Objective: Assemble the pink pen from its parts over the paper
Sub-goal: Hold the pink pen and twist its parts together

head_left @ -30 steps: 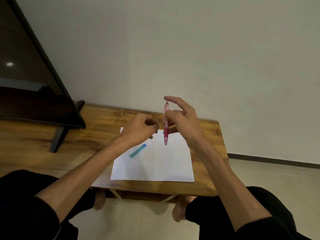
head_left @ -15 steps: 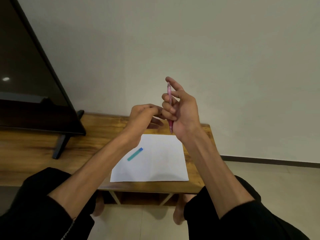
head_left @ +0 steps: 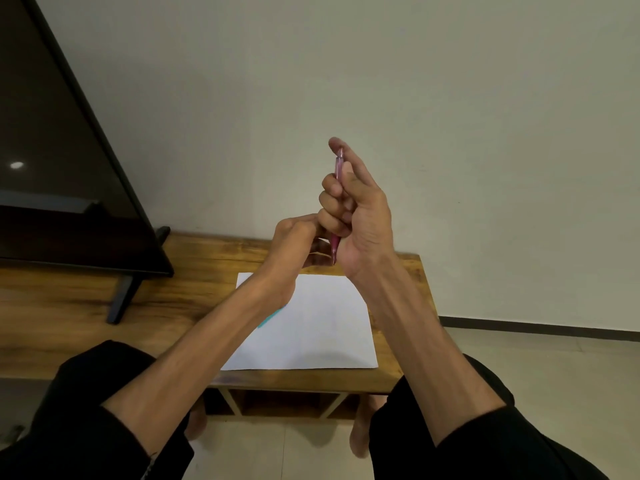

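My right hand (head_left: 360, 216) holds the pink pen (head_left: 336, 242) upright above the far edge of the white paper (head_left: 322, 327), fingers curled round its barrel, thumb at its top end. The pen's tip points down. My left hand (head_left: 294, 240) is curled close beside the pen's lower end, fingers bunched; whether it holds a small part is hidden. A teal pen piece (head_left: 272, 317) lies on the paper, partly covered by my left forearm.
The paper rests on a low wooden table (head_left: 398, 271) against a plain wall. A dark television (head_left: 62, 188) on a stand fills the left. My knees in black trousers and bare feet sit below the table's front edge.
Both hands have risen from just over the paper to higher in front of the wall. The right hand turned its grip round the pen, and the left hand closed in near the tip.
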